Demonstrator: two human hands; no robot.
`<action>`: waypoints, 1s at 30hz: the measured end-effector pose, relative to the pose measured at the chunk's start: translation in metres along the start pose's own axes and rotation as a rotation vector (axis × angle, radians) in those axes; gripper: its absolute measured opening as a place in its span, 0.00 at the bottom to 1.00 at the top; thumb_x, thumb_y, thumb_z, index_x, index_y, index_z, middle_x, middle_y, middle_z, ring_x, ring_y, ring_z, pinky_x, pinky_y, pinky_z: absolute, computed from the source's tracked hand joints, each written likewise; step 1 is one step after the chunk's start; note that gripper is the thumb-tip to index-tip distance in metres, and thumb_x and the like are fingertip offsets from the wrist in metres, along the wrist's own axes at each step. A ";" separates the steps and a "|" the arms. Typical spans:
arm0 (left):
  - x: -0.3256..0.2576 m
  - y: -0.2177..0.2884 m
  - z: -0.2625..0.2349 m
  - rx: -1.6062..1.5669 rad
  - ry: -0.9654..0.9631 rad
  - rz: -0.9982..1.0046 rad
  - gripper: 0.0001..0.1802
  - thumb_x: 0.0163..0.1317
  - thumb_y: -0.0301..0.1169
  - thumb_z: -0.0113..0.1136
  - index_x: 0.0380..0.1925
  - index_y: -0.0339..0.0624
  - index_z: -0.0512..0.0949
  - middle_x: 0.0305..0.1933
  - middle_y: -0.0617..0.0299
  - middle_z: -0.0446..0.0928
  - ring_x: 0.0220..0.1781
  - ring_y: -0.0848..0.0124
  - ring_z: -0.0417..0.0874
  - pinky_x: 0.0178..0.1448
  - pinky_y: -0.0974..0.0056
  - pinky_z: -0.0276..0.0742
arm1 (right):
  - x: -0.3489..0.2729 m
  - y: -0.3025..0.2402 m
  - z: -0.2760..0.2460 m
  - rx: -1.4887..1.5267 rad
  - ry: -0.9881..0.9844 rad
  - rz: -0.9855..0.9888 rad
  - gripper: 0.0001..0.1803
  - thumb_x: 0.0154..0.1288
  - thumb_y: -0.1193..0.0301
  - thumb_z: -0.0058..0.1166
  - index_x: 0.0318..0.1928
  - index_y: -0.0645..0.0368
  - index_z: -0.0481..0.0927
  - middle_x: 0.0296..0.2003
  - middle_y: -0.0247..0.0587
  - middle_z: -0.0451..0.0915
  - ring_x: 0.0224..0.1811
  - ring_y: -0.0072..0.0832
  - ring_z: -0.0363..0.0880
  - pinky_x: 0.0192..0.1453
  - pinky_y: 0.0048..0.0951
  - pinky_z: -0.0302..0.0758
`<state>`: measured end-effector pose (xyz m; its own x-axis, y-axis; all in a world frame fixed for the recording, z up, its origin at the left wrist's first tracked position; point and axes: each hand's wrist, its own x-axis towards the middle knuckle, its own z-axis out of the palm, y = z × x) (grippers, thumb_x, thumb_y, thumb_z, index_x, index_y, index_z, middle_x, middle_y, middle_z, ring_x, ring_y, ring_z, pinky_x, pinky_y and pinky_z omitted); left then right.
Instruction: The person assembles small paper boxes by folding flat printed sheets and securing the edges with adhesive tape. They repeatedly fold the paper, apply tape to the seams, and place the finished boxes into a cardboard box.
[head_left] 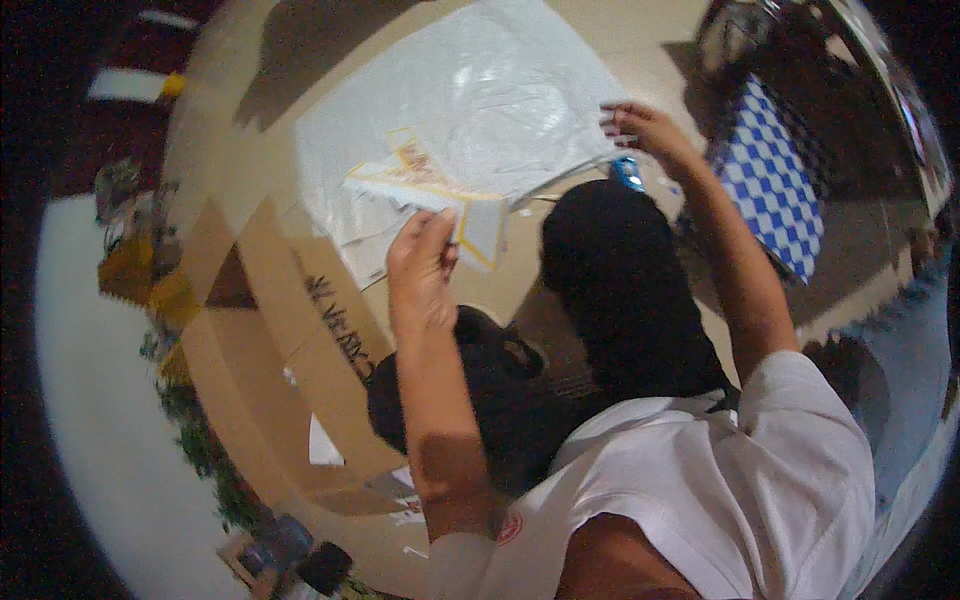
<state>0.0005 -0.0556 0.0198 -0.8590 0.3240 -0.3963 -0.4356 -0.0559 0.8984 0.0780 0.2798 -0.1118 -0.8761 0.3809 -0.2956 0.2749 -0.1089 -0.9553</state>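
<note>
My left hand point(425, 250) is closed, thumb against fingers, on a white star-shaped piece with yellow edging point(482, 222). Its points spread out over a white plastic sheet point(540, 80) on the floor, and one part shows a brownish pattern. My right hand point(645, 130) is raised at the right edge of that sheet, fingers apart and somewhat blurred, with nothing visible in them. Just below it lies a small shiny blue object point(628, 172), whose kind I cannot make out.
An open cardboard box point(310, 370) with paper scraps stands at my left, beside green plants point(205, 450). A blue-and-white checkered panel point(770, 180) leans at the right. My black-clothed knees point(625, 270) are between my arms, over a tan floor.
</note>
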 end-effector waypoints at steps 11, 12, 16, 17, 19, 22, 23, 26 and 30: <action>0.018 -0.025 0.020 0.063 0.030 -0.183 0.08 0.58 0.32 0.65 0.31 0.45 0.74 0.24 0.71 0.72 0.21 0.84 0.68 0.24 0.79 0.61 | -0.013 0.270 -0.050 -0.064 0.366 0.469 0.23 0.65 0.70 0.53 0.61 0.51 0.71 0.38 0.41 0.77 0.28 0.26 0.78 0.30 0.31 0.77; 0.021 -0.025 0.026 0.040 0.038 -0.184 0.08 0.59 0.31 0.64 0.29 0.45 0.74 0.22 0.71 0.73 0.20 0.84 0.69 0.22 0.80 0.61 | -0.007 0.285 -0.051 0.039 0.394 0.450 0.21 0.65 0.71 0.53 0.59 0.53 0.72 0.37 0.42 0.78 0.31 0.27 0.81 0.30 0.31 0.79; 0.029 -0.029 0.035 0.049 0.083 -0.191 0.08 0.59 0.31 0.64 0.28 0.45 0.74 0.22 0.70 0.73 0.19 0.84 0.68 0.23 0.80 0.62 | 0.015 0.286 -0.045 -0.103 0.469 0.339 0.12 0.66 0.69 0.54 0.50 0.56 0.75 0.30 0.38 0.78 0.31 0.31 0.82 0.30 0.32 0.82; 0.030 -0.029 0.038 0.043 0.090 -0.191 0.08 0.59 0.31 0.64 0.28 0.45 0.74 0.22 0.70 0.74 0.19 0.84 0.68 0.23 0.79 0.62 | 0.017 0.290 -0.048 -0.046 0.453 0.390 0.12 0.67 0.69 0.54 0.49 0.56 0.74 0.29 0.37 0.78 0.29 0.31 0.82 0.30 0.32 0.82; 0.032 -0.030 0.041 0.037 0.108 -0.194 0.08 0.59 0.31 0.64 0.29 0.45 0.74 0.23 0.70 0.74 0.20 0.84 0.69 0.23 0.79 0.62 | 0.023 0.291 -0.053 0.066 0.410 0.491 0.11 0.67 0.68 0.54 0.47 0.57 0.74 0.27 0.36 0.77 0.27 0.30 0.81 0.29 0.31 0.82; 0.034 -0.031 0.044 0.038 0.109 -0.202 0.07 0.59 0.31 0.64 0.29 0.45 0.74 0.23 0.70 0.74 0.20 0.84 0.69 0.24 0.78 0.62 | 0.030 0.290 -0.057 0.030 0.343 0.479 0.10 0.66 0.66 0.56 0.43 0.57 0.75 0.27 0.35 0.76 0.25 0.27 0.79 0.28 0.32 0.81; 0.034 -0.030 0.046 0.037 0.099 -0.201 0.07 0.59 0.31 0.64 0.29 0.45 0.74 0.23 0.70 0.74 0.21 0.84 0.69 0.25 0.78 0.62 | 0.035 0.296 -0.062 -0.025 0.319 0.483 0.10 0.65 0.66 0.56 0.42 0.57 0.76 0.28 0.35 0.76 0.25 0.27 0.78 0.28 0.32 0.81; 0.038 -0.032 0.047 0.035 0.076 -0.202 0.07 0.59 0.31 0.64 0.30 0.45 0.74 0.24 0.70 0.75 0.21 0.83 0.69 0.25 0.78 0.63 | 0.043 0.318 -0.074 -0.125 0.306 0.480 0.09 0.65 0.66 0.57 0.40 0.56 0.77 0.27 0.35 0.76 0.27 0.26 0.79 0.30 0.32 0.81; 0.038 -0.032 0.048 0.035 0.060 -0.185 0.07 0.59 0.30 0.64 0.31 0.45 0.75 0.25 0.70 0.76 0.21 0.83 0.69 0.26 0.78 0.63 | 0.035 0.328 -0.075 0.222 0.276 0.471 0.09 0.65 0.67 0.56 0.40 0.59 0.76 0.28 0.36 0.77 0.30 0.26 0.79 0.35 0.30 0.81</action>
<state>-0.0053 0.0035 -0.0155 -0.7802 0.2687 -0.5648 -0.5787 0.0326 0.8149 0.1675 0.3264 -0.4347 -0.5360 0.4663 -0.7037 0.4939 -0.5029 -0.7094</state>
